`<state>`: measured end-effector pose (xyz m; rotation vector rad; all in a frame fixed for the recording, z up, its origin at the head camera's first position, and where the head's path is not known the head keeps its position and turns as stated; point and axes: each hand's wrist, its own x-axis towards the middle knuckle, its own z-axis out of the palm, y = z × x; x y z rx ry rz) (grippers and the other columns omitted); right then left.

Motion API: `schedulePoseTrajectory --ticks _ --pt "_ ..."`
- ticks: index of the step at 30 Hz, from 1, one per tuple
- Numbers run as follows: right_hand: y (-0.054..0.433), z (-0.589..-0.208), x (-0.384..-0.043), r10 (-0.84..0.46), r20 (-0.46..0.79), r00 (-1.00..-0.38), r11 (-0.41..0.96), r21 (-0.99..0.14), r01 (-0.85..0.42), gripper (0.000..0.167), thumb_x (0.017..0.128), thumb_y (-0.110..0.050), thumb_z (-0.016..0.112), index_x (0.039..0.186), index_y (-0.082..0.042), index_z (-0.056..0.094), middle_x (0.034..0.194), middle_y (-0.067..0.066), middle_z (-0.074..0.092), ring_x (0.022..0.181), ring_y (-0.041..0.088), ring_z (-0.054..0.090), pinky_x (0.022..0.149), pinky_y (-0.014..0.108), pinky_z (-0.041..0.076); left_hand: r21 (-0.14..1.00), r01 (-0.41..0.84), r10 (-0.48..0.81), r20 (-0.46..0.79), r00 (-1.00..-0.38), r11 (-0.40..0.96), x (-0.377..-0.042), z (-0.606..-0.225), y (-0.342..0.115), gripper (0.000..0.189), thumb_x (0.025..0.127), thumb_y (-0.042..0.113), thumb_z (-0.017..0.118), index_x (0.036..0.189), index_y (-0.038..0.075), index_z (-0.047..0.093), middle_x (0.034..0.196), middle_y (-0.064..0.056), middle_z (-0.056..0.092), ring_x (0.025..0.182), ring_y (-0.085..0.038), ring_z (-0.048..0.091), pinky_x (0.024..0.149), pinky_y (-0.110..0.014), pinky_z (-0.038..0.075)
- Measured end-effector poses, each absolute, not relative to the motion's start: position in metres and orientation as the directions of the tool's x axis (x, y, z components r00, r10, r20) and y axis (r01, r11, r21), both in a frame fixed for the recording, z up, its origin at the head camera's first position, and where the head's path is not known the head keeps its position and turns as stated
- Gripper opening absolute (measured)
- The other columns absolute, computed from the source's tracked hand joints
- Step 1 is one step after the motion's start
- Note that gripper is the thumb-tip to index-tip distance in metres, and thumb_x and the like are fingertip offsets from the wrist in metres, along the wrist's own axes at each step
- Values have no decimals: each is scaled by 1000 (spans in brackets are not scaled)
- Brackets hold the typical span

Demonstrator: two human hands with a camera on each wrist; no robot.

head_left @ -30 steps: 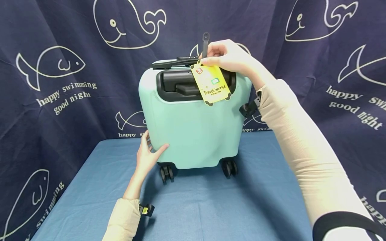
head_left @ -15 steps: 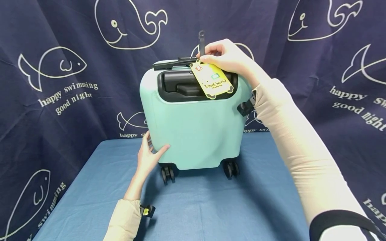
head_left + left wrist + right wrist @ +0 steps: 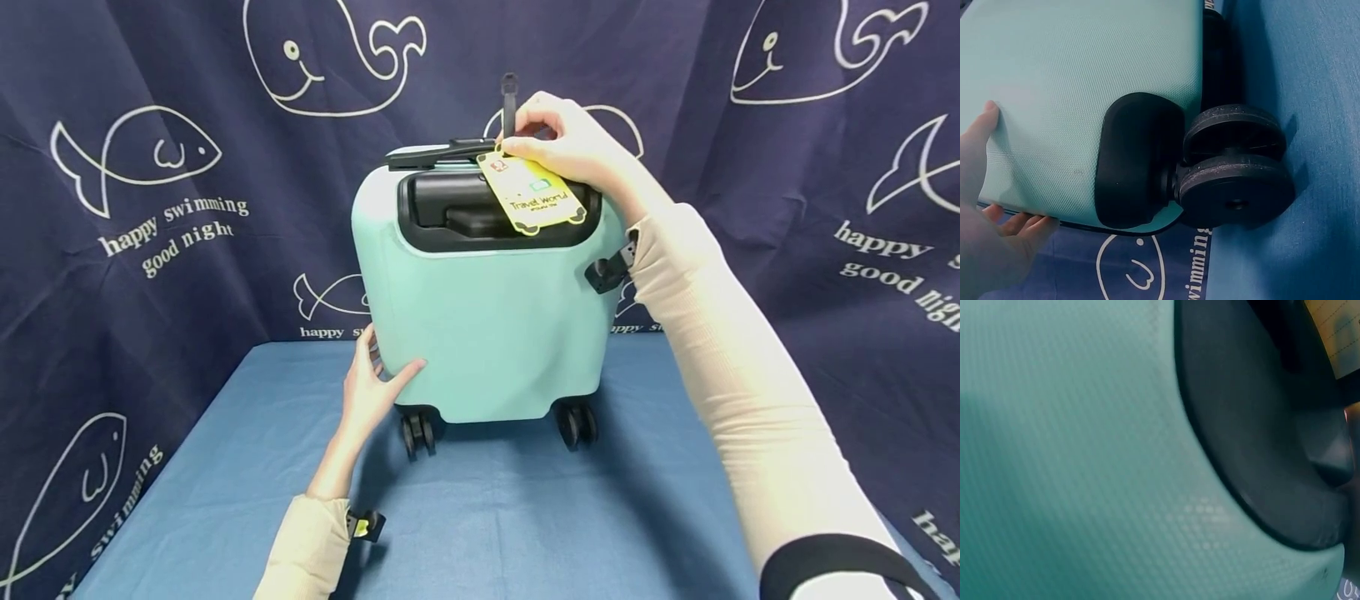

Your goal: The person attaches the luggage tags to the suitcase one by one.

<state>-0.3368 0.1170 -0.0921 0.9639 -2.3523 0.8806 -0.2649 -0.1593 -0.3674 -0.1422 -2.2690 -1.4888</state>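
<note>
A mint-green suitcase (image 3: 487,333) stands upright on its black wheels (image 3: 576,425). My left hand (image 3: 364,387) grips its lower left edge, thumb on the broad face and fingers round the side; the left wrist view shows this hand (image 3: 997,231) beside a double caster wheel (image 3: 1235,181). At the top, my right hand (image 3: 573,137) pinches a yellow luggage tag (image 3: 534,193) by its upper end, where a black strap (image 3: 509,104) sticks up. The black carry handle (image 3: 427,157) lies just left of these fingers. In the right wrist view, the hand is out of sight and only a tag corner (image 3: 1340,334) shows.
Blue cloth (image 3: 480,517) covers the table under the suitcase. A dark blue curtain (image 3: 180,283) with white fish and whale drawings hangs close behind and at both sides. A black recess (image 3: 465,208) below the handle houses another handle.
The tag's lower end has tilted upward, while the right hand stays at the strap by the handle. The left hand keeps its hold. The head view has shifted slightly.
</note>
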Motion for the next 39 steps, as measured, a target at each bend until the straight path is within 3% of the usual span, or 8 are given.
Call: schedulePoseTrajectory --ticks 6,12,18,22,26,32,39 --pt "115 -93 -335 -406 600 -690 540 -452 -710 13 87 -16 63 78 -10 56 79 -8 49 75 5 45 71 17 33 858 322 -108 393 -913 400 -264 -361 -162 88 77 41 75 146 18 25 141 -10 40 126 -29 44 105 -46 37" --pt "116 -95 -329 -362 580 -729 572 -479 -665 14 87 -18 64 79 -9 57 80 -6 49 72 3 46 70 16 34 889 301 -132 364 -922 347 -263 -355 -166 68 89 41 61 143 13 33 140 -12 42 129 -27 44 107 -41 36" --pt "117 -95 -324 -357 581 -731 599 -458 -656 17 87 -20 63 78 -8 57 78 -6 47 73 5 44 70 17 32 873 426 -222 475 -851 237 -260 -341 -165 45 95 28 55 135 9 46 133 -8 52 118 -17 53 94 -25 44" --pt "117 -94 -324 -377 583 -719 593 -444 -671 17 88 -19 62 77 -8 55 75 -6 48 73 6 44 70 18 32 832 521 -260 554 -791 190 -258 -319 -164 37 95 17 54 129 3 51 129 -7 55 107 -7 56 84 -14 43" --pt "117 -93 -324 -391 574 -720 602 -432 -671 16 88 -18 61 78 -7 55 74 -6 48 73 7 44 70 18 32 784 596 -273 620 -735 175 -261 -290 -166 34 94 6 54 126 -5 51 128 -15 56 105 -6 57 86 -15 43" --pt "116 -92 -322 -383 556 -738 632 -425 -648 18 89 -21 59 78 -8 56 74 -5 47 70 7 42 68 19 30 710 652 -285 705 -650 267 -272 -255 -170 31 93 8 55 123 -2 54 124 -11 60 113 -14 57 95 -22 44" --pt "116 -92 -320 -378 553 -742 624 -440 -646 17 89 -20 59 80 -7 56 74 -5 46 68 8 42 66 20 29 713 653 -303 701 -646 255 -282 -226 -168 28 93 6 54 119 -2 56 122 -13 61 111 -14 58 98 -27 43"
